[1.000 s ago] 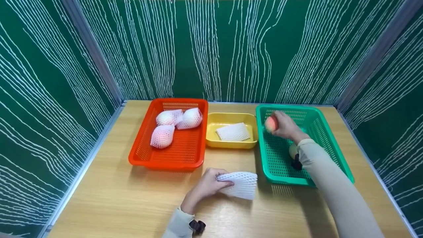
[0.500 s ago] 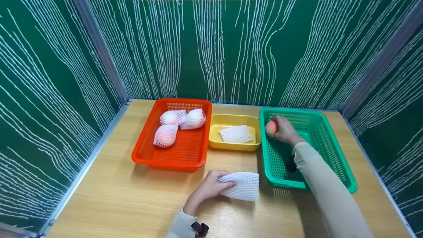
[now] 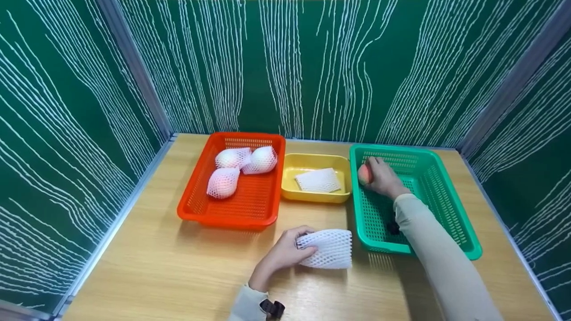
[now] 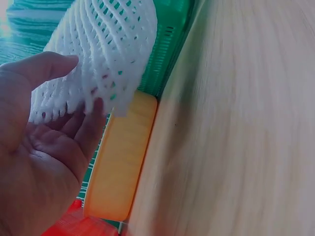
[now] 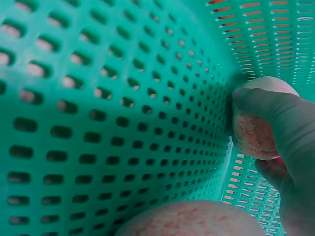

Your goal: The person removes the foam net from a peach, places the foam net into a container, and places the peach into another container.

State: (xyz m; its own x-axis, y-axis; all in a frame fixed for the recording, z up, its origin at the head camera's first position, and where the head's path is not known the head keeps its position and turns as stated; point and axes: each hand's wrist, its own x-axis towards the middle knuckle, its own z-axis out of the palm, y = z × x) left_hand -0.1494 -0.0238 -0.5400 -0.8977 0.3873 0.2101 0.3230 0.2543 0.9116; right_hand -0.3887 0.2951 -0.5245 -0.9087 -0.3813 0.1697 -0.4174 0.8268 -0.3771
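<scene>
From my remote seat I see the left hand [image 3: 285, 250] pinching the foam net [image 3: 328, 248] at lower centre by its left end, presumably leaving the rest free, while right of centre the right hand [image 3: 384, 178] grips a reddish fruit [image 3: 365, 174] inside the green basket [image 3: 388, 247], likely against rolling.

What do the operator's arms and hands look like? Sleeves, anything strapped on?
Left hand and right hand are gloveless. Left sleeve and right sleeve are plain, pale off-white, reaching the wrists. A small black device sits at the left wrist; a dark item shows by the right, partly hidden.
</scene>
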